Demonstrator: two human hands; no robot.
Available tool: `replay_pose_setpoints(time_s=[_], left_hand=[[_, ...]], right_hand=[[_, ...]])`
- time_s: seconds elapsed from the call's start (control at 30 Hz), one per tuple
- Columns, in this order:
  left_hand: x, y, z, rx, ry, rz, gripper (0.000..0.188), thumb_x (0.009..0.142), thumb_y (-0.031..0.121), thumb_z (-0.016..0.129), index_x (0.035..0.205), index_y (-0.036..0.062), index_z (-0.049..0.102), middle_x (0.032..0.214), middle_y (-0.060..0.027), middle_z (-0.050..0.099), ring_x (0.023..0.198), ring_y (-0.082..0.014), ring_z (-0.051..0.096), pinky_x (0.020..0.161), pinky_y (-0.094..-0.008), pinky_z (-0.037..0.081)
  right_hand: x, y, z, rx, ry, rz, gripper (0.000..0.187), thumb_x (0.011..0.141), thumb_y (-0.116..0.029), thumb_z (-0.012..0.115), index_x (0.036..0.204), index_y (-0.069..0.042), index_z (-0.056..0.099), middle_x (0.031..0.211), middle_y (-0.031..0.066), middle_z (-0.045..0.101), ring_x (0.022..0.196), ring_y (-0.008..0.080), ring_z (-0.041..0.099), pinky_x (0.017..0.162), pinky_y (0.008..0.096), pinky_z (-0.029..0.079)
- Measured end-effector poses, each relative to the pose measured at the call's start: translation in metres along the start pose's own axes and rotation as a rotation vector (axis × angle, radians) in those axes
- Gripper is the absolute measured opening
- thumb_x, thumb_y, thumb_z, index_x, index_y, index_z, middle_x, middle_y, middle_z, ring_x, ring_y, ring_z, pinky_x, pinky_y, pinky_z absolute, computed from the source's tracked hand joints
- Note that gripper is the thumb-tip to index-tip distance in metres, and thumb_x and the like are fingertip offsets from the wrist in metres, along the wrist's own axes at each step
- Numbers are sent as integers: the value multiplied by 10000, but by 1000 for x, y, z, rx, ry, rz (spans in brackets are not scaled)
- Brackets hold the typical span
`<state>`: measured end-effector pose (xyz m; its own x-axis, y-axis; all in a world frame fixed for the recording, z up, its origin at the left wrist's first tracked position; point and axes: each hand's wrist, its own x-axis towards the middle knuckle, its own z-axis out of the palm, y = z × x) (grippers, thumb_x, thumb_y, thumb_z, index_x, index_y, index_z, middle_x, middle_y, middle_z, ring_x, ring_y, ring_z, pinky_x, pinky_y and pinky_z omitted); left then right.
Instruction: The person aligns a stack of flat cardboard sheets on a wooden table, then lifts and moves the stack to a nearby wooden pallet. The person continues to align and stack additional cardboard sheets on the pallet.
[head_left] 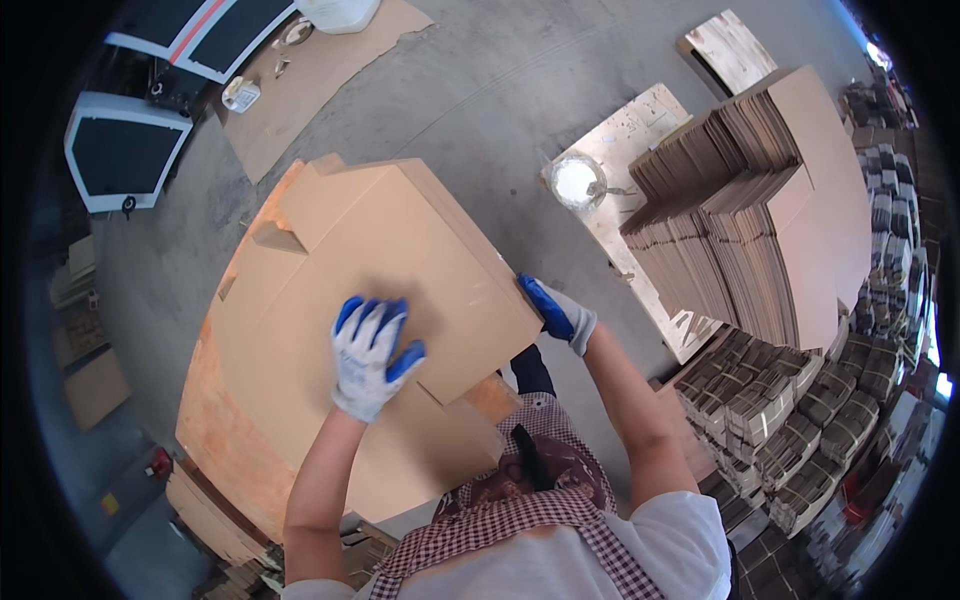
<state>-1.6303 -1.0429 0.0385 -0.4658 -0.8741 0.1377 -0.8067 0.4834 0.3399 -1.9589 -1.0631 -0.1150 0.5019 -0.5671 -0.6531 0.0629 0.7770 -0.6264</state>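
Well, gloved hands (368, 365) are at the cardboard (450, 290) (right one (566, 314) touching its edge).

The cardboard (430, 270) at centre is plain tan, and the bench (225, 430) beneath it is mottled orange. Both the left hand (372, 355) and right hand (562, 315) wear whitish gloves with blue fingers. At the lower edge, a maroon-and-white checked apron (545, 512) crosses a white shirt (680, 535). The floor (480, 120) is grey; upper left, dark panels (128, 155) have white borders.
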Motion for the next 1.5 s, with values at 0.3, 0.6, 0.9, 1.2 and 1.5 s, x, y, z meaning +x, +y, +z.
replay_pose_setpoints(time_s=[0.3,0.6,0.9,1.2,1.5], left_hand=[[149,23,55,180,-444,206,833,875,668,624,1423,43,584,1510,-140,547,1470,-351,423,1264,-527,226],[127,16,32,156,-585,135,1047,793,708,670,1595,99,385,1671,-118,347,1563,-361,259,1284,-541,174],[92,0,23,216,-600,99,1087,787,813,583,1597,114,392,1654,-123,376,1553,-359,289,1280,-552,178],[133,17,44,166,-488,202,983,861,803,500,1522,75,492,1571,-159,486,1496,-388,388,1261,-599,189],[139,19,48,260,-590,209,986,808,776,586,1536,118,487,1595,-85,474,1523,-301,366,1290,-551,162]], right_hand=[[6,52,10,132,51,-173,595,1108,-429,473,1511,8,491,1334,97,656,1176,137,584,1092,304,432],[8,61,15,190,52,-218,573,1115,-461,434,1369,34,574,1176,113,682,1096,184,591,1019,325,439],[10,36,12,582,15,-247,642,1106,-546,395,1369,2,601,1167,130,715,1044,164,660,970,310,511],[2,-11,10,745,-51,-229,625,1100,-486,458,1543,-45,437,1206,102,711,1024,130,665,908,258,535],[-3,-5,21,617,50,-276,628,947,-112,723,1529,-59,494,1079,26,693,1017,81,637,953,235,513]])
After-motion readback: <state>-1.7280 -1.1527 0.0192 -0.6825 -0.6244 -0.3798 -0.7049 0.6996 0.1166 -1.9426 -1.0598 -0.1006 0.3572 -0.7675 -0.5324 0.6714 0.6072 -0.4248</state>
